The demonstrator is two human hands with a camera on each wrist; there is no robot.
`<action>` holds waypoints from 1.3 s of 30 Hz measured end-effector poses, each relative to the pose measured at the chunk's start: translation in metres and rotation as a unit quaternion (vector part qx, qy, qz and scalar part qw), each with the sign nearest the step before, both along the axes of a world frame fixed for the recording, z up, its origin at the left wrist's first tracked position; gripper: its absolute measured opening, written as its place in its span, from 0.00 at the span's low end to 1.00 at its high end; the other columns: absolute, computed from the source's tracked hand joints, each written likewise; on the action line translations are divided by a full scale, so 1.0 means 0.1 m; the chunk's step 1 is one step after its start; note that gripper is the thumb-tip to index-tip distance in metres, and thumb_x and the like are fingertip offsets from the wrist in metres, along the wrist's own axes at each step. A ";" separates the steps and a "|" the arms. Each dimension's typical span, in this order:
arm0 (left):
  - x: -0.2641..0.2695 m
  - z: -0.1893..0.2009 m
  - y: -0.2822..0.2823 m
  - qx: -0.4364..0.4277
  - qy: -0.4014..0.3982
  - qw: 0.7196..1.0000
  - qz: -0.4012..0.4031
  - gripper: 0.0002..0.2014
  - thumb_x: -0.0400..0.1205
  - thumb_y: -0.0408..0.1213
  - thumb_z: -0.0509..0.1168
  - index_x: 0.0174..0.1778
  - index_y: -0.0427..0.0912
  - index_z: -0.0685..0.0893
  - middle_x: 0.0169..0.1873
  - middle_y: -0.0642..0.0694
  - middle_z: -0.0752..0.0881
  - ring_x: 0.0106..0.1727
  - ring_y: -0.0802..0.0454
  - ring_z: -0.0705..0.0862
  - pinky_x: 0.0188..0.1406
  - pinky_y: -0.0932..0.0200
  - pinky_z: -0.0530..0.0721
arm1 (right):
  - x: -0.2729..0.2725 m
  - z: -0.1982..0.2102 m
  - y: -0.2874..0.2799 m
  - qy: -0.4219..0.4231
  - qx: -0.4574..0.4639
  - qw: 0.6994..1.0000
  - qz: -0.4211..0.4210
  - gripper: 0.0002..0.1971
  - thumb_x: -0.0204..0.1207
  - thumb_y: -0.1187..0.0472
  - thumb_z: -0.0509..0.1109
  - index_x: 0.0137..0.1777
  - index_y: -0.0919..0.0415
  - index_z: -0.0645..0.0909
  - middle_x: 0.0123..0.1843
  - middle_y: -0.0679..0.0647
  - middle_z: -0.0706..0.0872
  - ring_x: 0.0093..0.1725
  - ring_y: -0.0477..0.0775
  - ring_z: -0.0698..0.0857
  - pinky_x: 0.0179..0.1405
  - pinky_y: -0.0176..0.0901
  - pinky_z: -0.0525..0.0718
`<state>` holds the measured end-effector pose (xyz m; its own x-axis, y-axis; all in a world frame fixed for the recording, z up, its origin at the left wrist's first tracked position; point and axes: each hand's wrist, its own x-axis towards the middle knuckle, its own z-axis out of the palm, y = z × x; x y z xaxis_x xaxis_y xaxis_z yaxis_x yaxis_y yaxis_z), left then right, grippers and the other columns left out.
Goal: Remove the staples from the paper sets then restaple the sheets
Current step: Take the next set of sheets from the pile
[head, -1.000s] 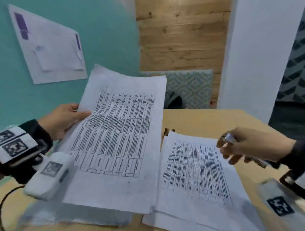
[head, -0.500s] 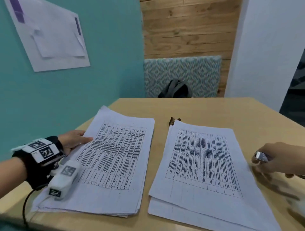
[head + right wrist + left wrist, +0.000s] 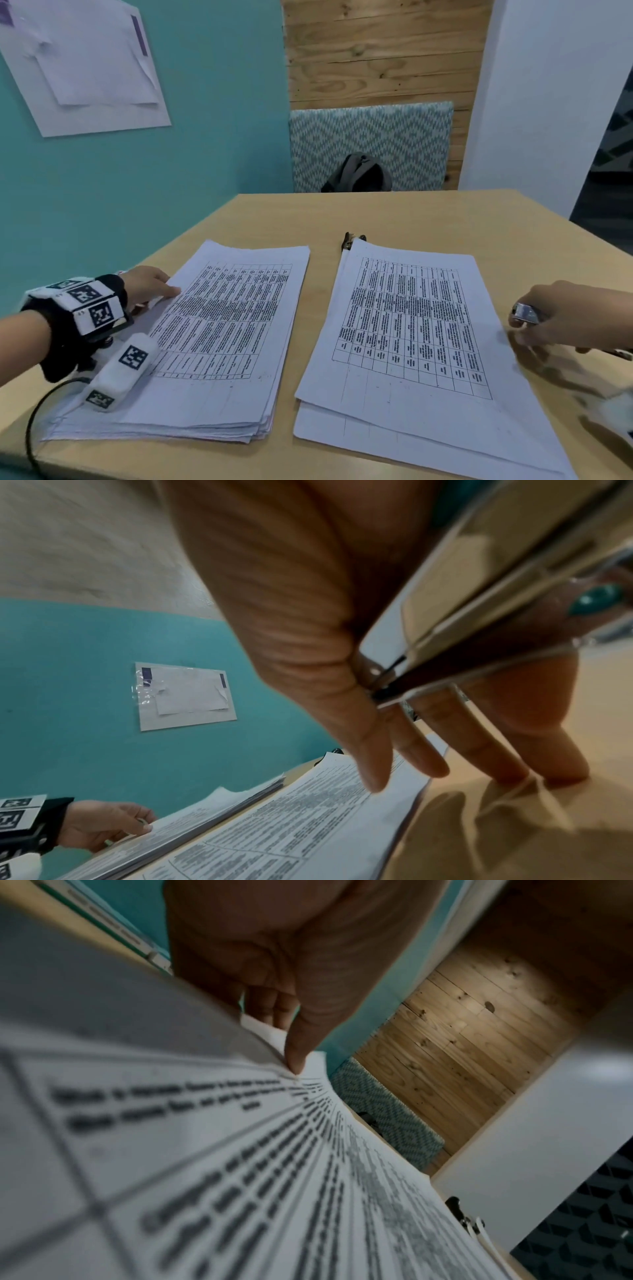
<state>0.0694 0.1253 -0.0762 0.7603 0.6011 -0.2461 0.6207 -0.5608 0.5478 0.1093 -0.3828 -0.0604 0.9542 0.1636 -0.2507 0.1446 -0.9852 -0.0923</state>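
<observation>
A: Start at the left. What has the left hand (image 3: 147,286) got?

B: It pinches the left edge of the left paper stack (image 3: 219,339), thumb on top and fingers tucked under the top sheets, as the left wrist view shows. That stack lies flat on the counter (image 3: 428,219), near the left edge.

A: How will it handle?

B: I'd judge it light and floppy. The sheets look thin and their near edges fan out unevenly, so they may slide apart. Best held by pinching a corner through the whole thickness, or pressed flat.

A: And the middle?

B: A small dark tool (image 3: 352,238), probably a staple remover, peeks out at the far left corner of the right paper set (image 3: 411,339). That set is thinner, its sheets skewed over one another.

A: The right side?

B: The right hand (image 3: 565,315) grips a shiny metal stapler (image 3: 524,313) against the palm, its fingers pointing down just beside the set's right edge. The stapler looks hard and slick; a full wrap round its body suits it.
</observation>
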 end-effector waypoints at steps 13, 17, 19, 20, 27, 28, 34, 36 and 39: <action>0.02 0.33 -1.90 -0.052 0.030 0.969 -0.242 0.01 0.82 0.33 0.62 0.45 0.41 0.77 0.36 0.45 0.76 0.36 0.52 0.74 0.27 0.66 0.70 | -0.15 0.02 0.14 0.027 0.155 0.984 -0.085 0.18 0.78 0.54 0.68 0.30 0.60 0.70 0.30 0.53 0.76 0.26 0.51 0.73 0.22 0.38 0.75; 0.28 0.10 -2.25 -0.019 0.088 0.964 -0.250 0.10 0.85 0.36 0.58 0.38 0.38 0.72 0.28 0.45 0.71 0.28 0.49 0.69 0.23 0.63 0.67 | -0.14 0.04 0.28 0.034 0.030 0.999 -0.029 0.23 0.78 0.41 0.63 0.32 0.60 0.70 0.31 0.52 0.77 0.26 0.47 0.73 0.26 0.33 0.72; 0.39 0.09 -2.30 -0.040 0.091 0.970 -0.221 0.17 0.86 0.36 0.56 0.30 0.37 0.69 0.24 0.45 0.70 0.24 0.51 0.66 0.26 0.62 0.66 | -0.14 0.05 0.36 0.042 -0.012 0.999 -0.006 0.25 0.76 0.38 0.64 0.33 0.61 0.71 0.31 0.51 0.76 0.26 0.45 0.73 0.26 0.31 0.71; 0.43 0.09 -2.32 -0.046 0.092 0.972 -0.210 0.18 0.86 0.37 0.55 0.29 0.38 0.67 0.25 0.45 0.69 0.24 0.51 0.65 0.29 0.60 0.67 | -0.15 0.04 0.38 0.045 -0.025 0.999 0.002 0.24 0.74 0.38 0.66 0.35 0.62 0.72 0.31 0.51 0.76 0.25 0.44 0.73 0.25 0.31 0.71; 0.64 0.07 -2.28 -0.096 0.100 0.976 -0.168 0.15 0.83 0.40 0.62 0.35 0.37 0.69 0.26 0.44 0.68 0.26 0.50 0.67 0.30 0.57 0.70 | -0.16 0.06 0.37 0.066 -0.001 0.998 0.000 0.22 0.68 0.45 0.76 0.41 0.65 0.76 0.32 0.52 0.77 0.26 0.47 0.73 0.26 0.33 0.72; 0.64 0.08 -2.28 -0.104 0.105 0.975 -0.167 0.15 0.82 0.41 0.64 0.36 0.37 0.70 0.25 0.45 0.69 0.24 0.50 0.68 0.29 0.58 0.70 | -0.16 0.06 0.35 0.066 0.006 0.998 0.000 0.21 0.68 0.46 0.76 0.41 0.65 0.76 0.32 0.52 0.77 0.27 0.47 0.74 0.26 0.33 0.72; 0.73 0.10 -2.36 -0.050 0.099 0.967 -0.231 0.14 0.80 0.43 0.66 0.40 0.35 0.73 0.40 0.42 0.78 0.32 0.49 0.76 0.33 0.59 0.76 | -0.14 0.00 0.33 0.074 0.049 0.996 -0.001 0.22 0.65 0.47 0.79 0.34 0.61 0.71 0.31 0.52 0.76 0.30 0.49 0.74 0.29 0.35 0.72; 0.76 0.08 -2.35 -0.073 0.069 0.964 -0.246 0.17 0.77 0.42 0.70 0.51 0.32 0.77 0.53 0.37 0.83 0.48 0.40 0.84 0.51 0.48 0.83 | -0.13 -0.02 0.30 0.082 0.081 0.993 -0.014 0.22 0.64 0.49 0.80 0.36 0.61 0.70 0.33 0.52 0.76 0.31 0.50 0.74 0.31 0.37 0.73; 0.77 0.05 -2.31 -0.132 -0.003 0.960 -0.249 0.18 0.74 0.38 0.74 0.52 0.30 0.82 0.49 0.36 0.86 0.49 0.40 0.85 0.55 0.45 0.83 | -0.10 -0.03 0.26 0.082 0.158 0.983 -0.032 0.21 0.65 0.51 0.80 0.41 0.63 0.72 0.34 0.55 0.76 0.30 0.51 0.74 0.30 0.39 0.72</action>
<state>0.1465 -0.1055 -0.0708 0.9390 0.0808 -0.3342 0.3084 -0.6280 0.7145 0.0991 -0.3571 -0.0639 0.9160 0.1993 -0.3481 0.0411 -0.9099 -0.4128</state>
